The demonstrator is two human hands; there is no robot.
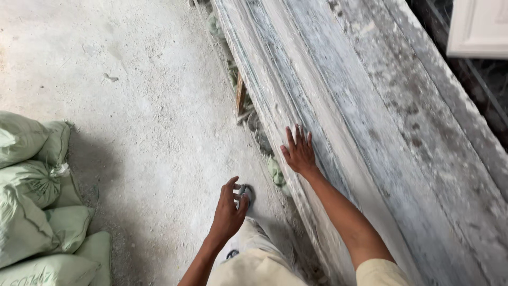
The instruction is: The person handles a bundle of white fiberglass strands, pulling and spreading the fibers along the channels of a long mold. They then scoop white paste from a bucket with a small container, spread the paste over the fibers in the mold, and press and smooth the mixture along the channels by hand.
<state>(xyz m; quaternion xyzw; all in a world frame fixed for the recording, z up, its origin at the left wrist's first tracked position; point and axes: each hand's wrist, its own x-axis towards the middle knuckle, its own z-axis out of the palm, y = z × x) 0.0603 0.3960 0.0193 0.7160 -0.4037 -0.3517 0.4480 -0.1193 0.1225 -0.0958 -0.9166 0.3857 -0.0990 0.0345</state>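
Looking straight down here, the big landmark is the stack of stone slabs [370,132], grey-white and dusty, leaning on edge and running diagonally from the top middle down to the bottom right. Right hand [299,152] is flat against the near face of the slabs, palm down, fingers spread a bit and pointing up along the stone, not gripping anything, just resting on it. That arm is stretched out nearly straight from the lower right, short cream sleeve at the shoulder. Left hand [229,210] hangs in the air to the left of the slabs, clear of them, over the concrete floor [148,106], wrist bent, fingers loosely curled and slightly apart, holding nothing. Just past its fingertips, close to the foot of the slabs, you can see a foot in a sandal [246,193]. Some wood bits [241,95] are wedged under the slabs' bottom edge. Well away left of the slabs sits a pile of green sacks [37,201].
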